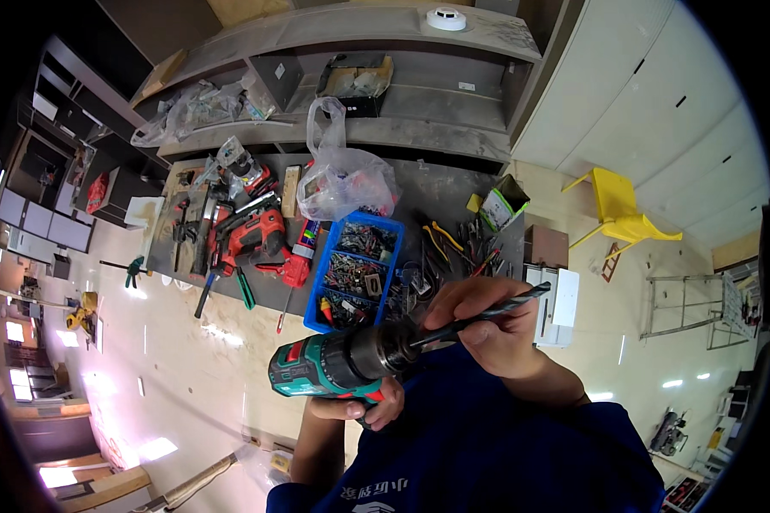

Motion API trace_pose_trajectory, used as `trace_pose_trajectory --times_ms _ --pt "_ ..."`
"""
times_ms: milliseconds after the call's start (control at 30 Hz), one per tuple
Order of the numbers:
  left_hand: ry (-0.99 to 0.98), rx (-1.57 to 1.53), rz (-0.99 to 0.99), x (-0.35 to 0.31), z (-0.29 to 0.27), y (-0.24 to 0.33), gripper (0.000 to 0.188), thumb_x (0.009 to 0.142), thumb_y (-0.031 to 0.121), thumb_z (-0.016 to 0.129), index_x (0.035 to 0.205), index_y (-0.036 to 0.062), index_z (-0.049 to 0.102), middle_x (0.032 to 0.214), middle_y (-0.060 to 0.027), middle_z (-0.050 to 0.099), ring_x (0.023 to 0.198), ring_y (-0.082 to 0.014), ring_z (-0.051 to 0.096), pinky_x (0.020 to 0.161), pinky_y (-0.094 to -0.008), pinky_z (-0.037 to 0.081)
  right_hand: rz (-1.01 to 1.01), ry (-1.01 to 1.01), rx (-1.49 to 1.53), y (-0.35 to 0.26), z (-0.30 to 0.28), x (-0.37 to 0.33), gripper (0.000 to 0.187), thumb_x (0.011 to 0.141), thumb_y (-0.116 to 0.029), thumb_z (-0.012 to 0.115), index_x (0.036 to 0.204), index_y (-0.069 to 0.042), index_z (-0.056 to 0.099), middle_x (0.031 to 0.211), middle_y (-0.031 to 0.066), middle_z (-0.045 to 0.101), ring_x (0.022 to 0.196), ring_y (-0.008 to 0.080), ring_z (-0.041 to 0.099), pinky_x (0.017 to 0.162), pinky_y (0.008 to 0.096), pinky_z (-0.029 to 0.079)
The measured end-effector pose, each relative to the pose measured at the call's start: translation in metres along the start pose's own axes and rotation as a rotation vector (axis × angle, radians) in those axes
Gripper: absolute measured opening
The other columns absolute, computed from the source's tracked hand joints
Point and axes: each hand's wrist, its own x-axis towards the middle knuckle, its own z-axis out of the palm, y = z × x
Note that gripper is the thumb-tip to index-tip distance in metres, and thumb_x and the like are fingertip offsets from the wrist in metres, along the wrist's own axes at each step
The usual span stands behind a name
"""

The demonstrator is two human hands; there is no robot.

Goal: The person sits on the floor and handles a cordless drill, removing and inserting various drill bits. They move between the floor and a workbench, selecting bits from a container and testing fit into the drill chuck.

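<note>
A green and black cordless drill (316, 366) is held in front of my body, its chuck (383, 349) pointing right. My left hand (376, 409) is closed around the drill's grip from below. A long dark twist drill bit (479, 323) runs from the chuck's mouth up to the right. My right hand (492, 329) pinches this bit between thumb and fingers, with the fluted tip sticking out past them. How deep the bit sits in the chuck is hidden. Just beyond the drill stands a blue compartment tray (321, 282) full of loose screws and small hardware.
On the grey workbench (436, 184) lie red power tools (257, 235), yellow-handled pliers (447, 235) and a clear plastic bag (342, 179). A green and white box (505, 203) stands at its right end. Behind rises a grey shelf unit (436, 128). A yellow chair (616, 205) stands to the right.
</note>
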Motion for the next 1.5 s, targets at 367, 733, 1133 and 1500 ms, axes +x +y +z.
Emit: trace_pose_trajectory --times_ms 367,733,1133,1500 --pt "0.037 0.056 -0.014 0.001 0.005 0.011 0.041 0.083 0.016 0.062 0.113 -0.0095 0.052 0.065 -0.0076 0.053 0.051 -0.0171 0.054 0.051 -0.03 0.045 -0.049 -0.053 -0.048 -0.009 0.005 0.006 0.023 0.086 0.002 0.066 0.108 0.003 0.061 0.098 0.0255 0.068 0.094 0.035 0.068 0.081 0.0437 0.055" --pt "0.06 0.104 -0.061 0.001 0.003 0.017 0.041 0.084 0.017 0.061 0.115 -0.0086 0.052 0.069 -0.0075 0.054 0.057 -0.0172 0.055 0.057 -0.0294 0.046 -0.037 0.056 0.037 -0.017 0.018 0.013 0.024 0.092 0.0 0.058 0.114 0.007 0.054 0.102 0.0272 0.067 0.101 0.0358 0.067 0.086 0.0435 0.056" --pt "0.237 0.238 -0.267 0.0 0.02 0.024 0.031 0.082 0.02 0.069 0.102 -0.0001 0.056 0.071 -0.0029 0.059 0.065 -0.0149 0.059 0.07 -0.0301 0.047 -0.09 -0.012 0.096 -0.015 0.006 0.014 0.013 0.087 0.005 0.06 0.099 0.003 0.057 0.107 0.0255 0.062 0.101 0.0384 0.066 0.085 0.0448 0.057" --pt "0.416 0.442 -0.356 0.005 0.031 0.032 0.025 0.067 0.018 0.08 0.08 0.0034 0.065 0.072 -0.0068 0.069 0.067 -0.0166 0.067 0.065 -0.0285 0.052 -0.194 -0.187 0.072 -0.011 -0.005 0.008 0.016 0.085 0.007 0.063 0.098 -0.002 0.06 0.101 0.0166 0.062 0.091 0.0342 0.067 0.078 0.0414 0.058"
